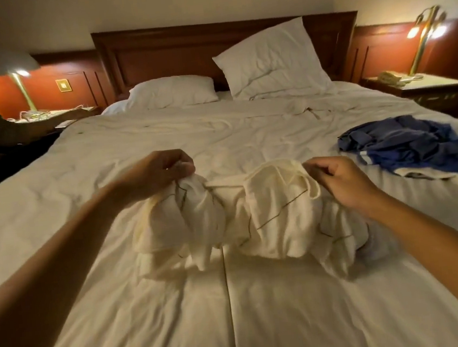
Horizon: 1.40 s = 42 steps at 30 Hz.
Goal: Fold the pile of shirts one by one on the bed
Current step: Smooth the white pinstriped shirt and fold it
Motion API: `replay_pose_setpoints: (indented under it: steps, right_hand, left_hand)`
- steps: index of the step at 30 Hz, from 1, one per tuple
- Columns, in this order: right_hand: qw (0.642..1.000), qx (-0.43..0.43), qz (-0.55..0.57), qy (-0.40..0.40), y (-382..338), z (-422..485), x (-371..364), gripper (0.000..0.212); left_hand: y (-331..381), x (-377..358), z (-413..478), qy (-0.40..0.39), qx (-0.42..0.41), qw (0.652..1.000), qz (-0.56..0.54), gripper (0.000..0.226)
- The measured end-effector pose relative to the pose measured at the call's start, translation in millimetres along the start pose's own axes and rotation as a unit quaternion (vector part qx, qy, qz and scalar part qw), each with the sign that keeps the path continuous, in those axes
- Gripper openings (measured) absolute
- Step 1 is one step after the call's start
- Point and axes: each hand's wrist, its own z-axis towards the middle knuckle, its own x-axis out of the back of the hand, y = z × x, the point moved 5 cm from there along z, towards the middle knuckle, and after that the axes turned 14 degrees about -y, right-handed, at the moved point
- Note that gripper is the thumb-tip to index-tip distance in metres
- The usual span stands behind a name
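Cream in colour, soft and limp, the pale shirt with thin dark lines (271,214) hung bunched between both hands over the middle of the wide bed with rumpled white sheets (153,322), its lower folds resting on the sheet. The left hand (162,171) had its grip closed round a gathered wad of cloth at one upper end. The right hand (341,181) had its grip pinched on a narrow bound edge that looped at the other end, perhaps the neckline, though that could not be told for sure.

To do this step well, I judged, the hands needed to work along to matching points such as the shoulder seams and draw apart until the cloth hung in one layer. They could then lay it flat on the sheet just in front, smoothing outward before any fold. Such thin fabric seemed likely to twist on itself, so a light shake would help.

A crumpled heap of dark blue shirts (411,148), with something white under it, lay near the bed's right edge, apart from the pale shirt. Two white pillows (272,61) sat at the dark wooden headboard (169,49), one flat, one propped up.
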Motion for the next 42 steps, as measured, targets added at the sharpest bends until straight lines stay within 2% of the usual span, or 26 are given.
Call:
replay_pose_setpoints:
  steps: [2,4,6,7,8,10,12,14,15,17,18,20,21,23,25,27,29,31,33,34,37,40,42]
  right_hand:
    - [0.998,-0.061,-0.021,-0.015,19,-7,15,0.029]
    - [0.986,-0.158,-0.051,-0.026,48,-15,24,0.025]
    - [0.974,-0.206,-0.096,0.008,64,-24,22,0.012]
    - [0.974,-0.196,-0.107,0.027,64,-27,14,0.016]
    - [0.98,-0.163,-0.108,0.026,60,-30,1,0.029]
    - [0.978,-0.08,-0.182,-0.064,45,-34,-38,0.062]
    - [0.919,-0.023,-0.341,-0.195,47,-45,-78,0.08]
    - [0.864,0.004,-0.428,-0.264,62,-56,-97,0.065]
    - [0.86,0.01,-0.433,-0.27,65,-59,-99,0.05]
    - [0.875,0.027,-0.419,-0.242,69,-61,-99,0.031]
    - [0.891,0.026,-0.398,-0.217,65,-60,-96,0.026]
    - [0.947,0.006,-0.286,-0.146,45,-55,-82,0.019]
    - [0.975,-0.012,-0.196,-0.106,31,-55,-73,0.016]
    - [0.996,-0.042,-0.036,-0.065,1,-55,-56,0.021]
    - [0.999,-0.033,0.005,-0.005,-34,-53,-37,0.032]
    - [0.999,-0.009,0.025,0.039,-73,-49,-21,0.043]
    - [0.999,0.032,-0.001,0.029,-115,-48,-6,0.053]
    - [0.989,0.059,-0.134,-0.027,-154,-49,7,0.061]
    - [0.956,0.082,-0.28,-0.026,-187,-54,25,0.063]
    - [0.942,0.109,-0.318,-0.003,-202,-58,36,0.061]
    - [0.939,0.159,-0.301,0.051,-230,-73,63,0.058]
    - [0.977,0.117,-0.164,0.067,-233,-88,74,0.074]
    - [0.992,0.081,-0.055,0.075,-238,-95,77,0.057]
  left_hand:
    - [-13,7,11,0.051,0.042,0.993,0.1,0.013]
    - [-36,-4,16,0.035,0.11,0.976,0.182,0.022]
    - [-46,-28,14,0.019,0.11,0.974,0.198,0.035]
    - [-41,-43,11,0.008,0.086,0.983,0.165,0.034]
    - [-33,-62,8,-0.024,0.053,0.991,0.12,0.029]
    - [-15,-105,-3,-0.147,0.03,0.986,0.067,0.035]
    - [-8,-143,-17,-0.247,0.044,0.963,0.103,0.045]
    - [-13,-164,-24,-0.27,0.041,0.95,0.154,0.041]
    - [-17,-167,-27,-0.255,0.037,0.954,0.151,0.035]
    - [-20,-165,-31,-0.219,0.023,0.966,0.133,0.021]
    - [-20,-162,-32,-0.204,0.006,0.97,0.135,0.019]
    - [-13,-150,-35,-0.169,-0.016,0.979,0.113,0.014]
    - [-8,-140,-36,-0.135,-0.018,0.987,0.08,0.009]
    - [9,-113,-38,-0.046,0.002,0.998,-0.03,0.01]
    - [38,-83,-43,0.047,0.006,0.99,-0.13,0.02]
    - [81,-54,-50,0.104,-0.019,0.983,-0.153,0.023]
    - [133,-29,-62,0.094,-0.089,0.986,-0.109,0.027]
    - [174,-7,-76,0.061,-0.132,0.988,0.055,0.04]
    - [198,14,-89,0.076,-0.148,0.955,0.246,0.048]
    - [206,25,-96,0.094,-0.16,0.939,0.289,0.043]
    - [216,57,-119,0.151,-0.196,0.935,0.255,0.016]
    - [216,78,-136,0.151,-0.164,0.962,0.159,0.008]
    - [219,83,-143,0.134,-0.144,0.976,0.094,0.01]
